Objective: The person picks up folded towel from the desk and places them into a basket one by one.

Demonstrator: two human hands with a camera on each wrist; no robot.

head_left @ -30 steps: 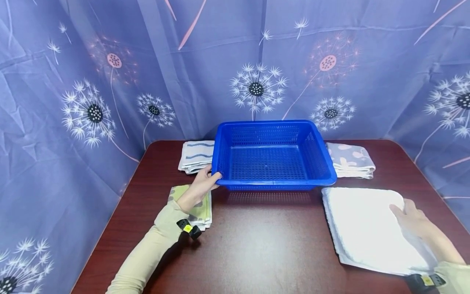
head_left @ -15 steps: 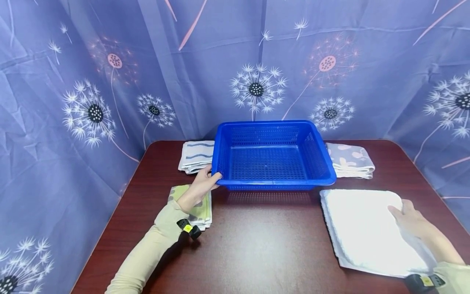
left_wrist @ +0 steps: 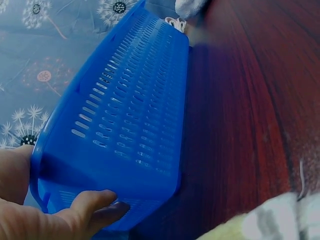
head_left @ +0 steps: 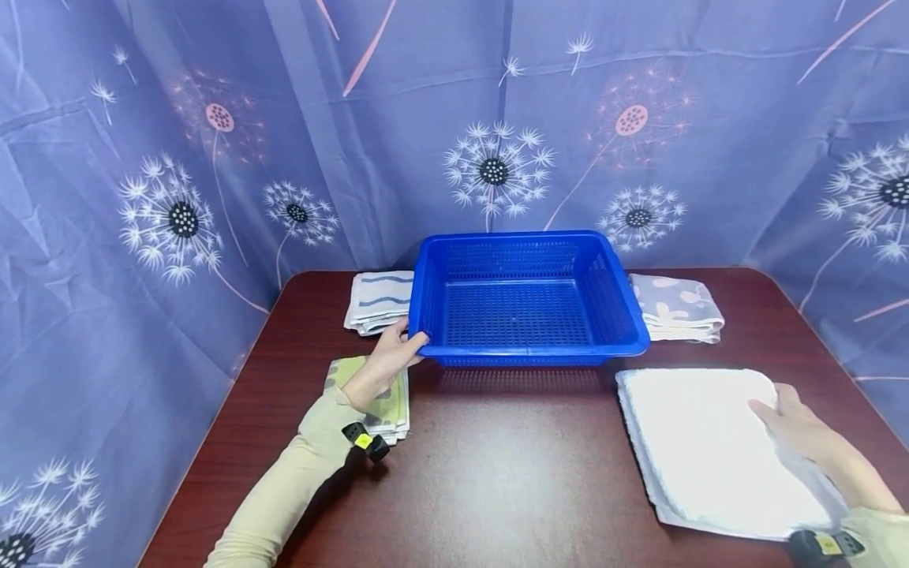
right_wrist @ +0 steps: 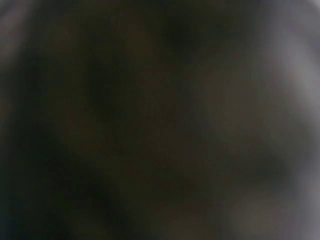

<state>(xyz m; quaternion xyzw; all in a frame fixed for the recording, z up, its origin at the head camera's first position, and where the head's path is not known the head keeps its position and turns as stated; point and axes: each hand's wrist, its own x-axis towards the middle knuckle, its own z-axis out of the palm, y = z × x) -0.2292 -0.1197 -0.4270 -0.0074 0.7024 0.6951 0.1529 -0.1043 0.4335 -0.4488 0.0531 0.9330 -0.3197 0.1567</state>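
My left hand [head_left: 387, 356] grips the near left corner of a blue plastic basket [head_left: 529, 352], thumb over the rim. The left wrist view shows that basket [left_wrist: 135, 100] from its slotted side, the fingers [left_wrist: 92, 202] against its wall. Nothing lies inside the basket. At the right, my right hand [head_left: 809, 426] holds the right edge of a folded white towel [head_left: 710, 450], thumb on top and the other fingers hidden beneath. The right wrist view is dark and blurred.
A white towel with blue wavy stripes [head_left: 383, 293] lies left of the basket, and a green patterned towel [head_left: 348, 371] lies under my left forearm. A grey towel with pink shapes [head_left: 678, 304] sits right of the basket. A dandelion-print curtain [head_left: 398, 158] stands behind the brown table [head_left: 497, 473].
The white towel has shifted slightly left and toward me with my right hand. My left hand and the basket stay in place.
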